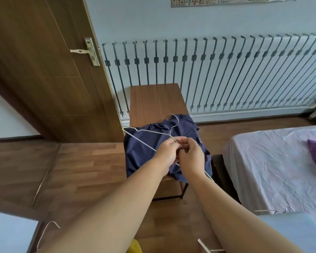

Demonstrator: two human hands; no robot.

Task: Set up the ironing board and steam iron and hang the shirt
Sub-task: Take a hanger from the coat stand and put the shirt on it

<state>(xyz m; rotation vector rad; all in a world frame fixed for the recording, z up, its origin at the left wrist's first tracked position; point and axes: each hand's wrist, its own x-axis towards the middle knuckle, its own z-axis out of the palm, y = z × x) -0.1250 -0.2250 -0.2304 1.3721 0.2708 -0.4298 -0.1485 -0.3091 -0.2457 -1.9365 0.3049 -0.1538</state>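
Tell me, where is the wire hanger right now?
In the head view, the wire hanger is held centre frame by both the left hand and right hand, above the navy shirt on the wooden table.

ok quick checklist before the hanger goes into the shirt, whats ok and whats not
1. Both hands on the hanger: ok, left hand and right hand hold it where the wires meet.
2. Shirt supported: ok, lying on the wooden table.
3. Shirt spread flat: not ok, bunched, front edge hanging over.
4. Hanger inside shirt: not ok, it is above the fabric.
5. Collar opening located: cannot tell.
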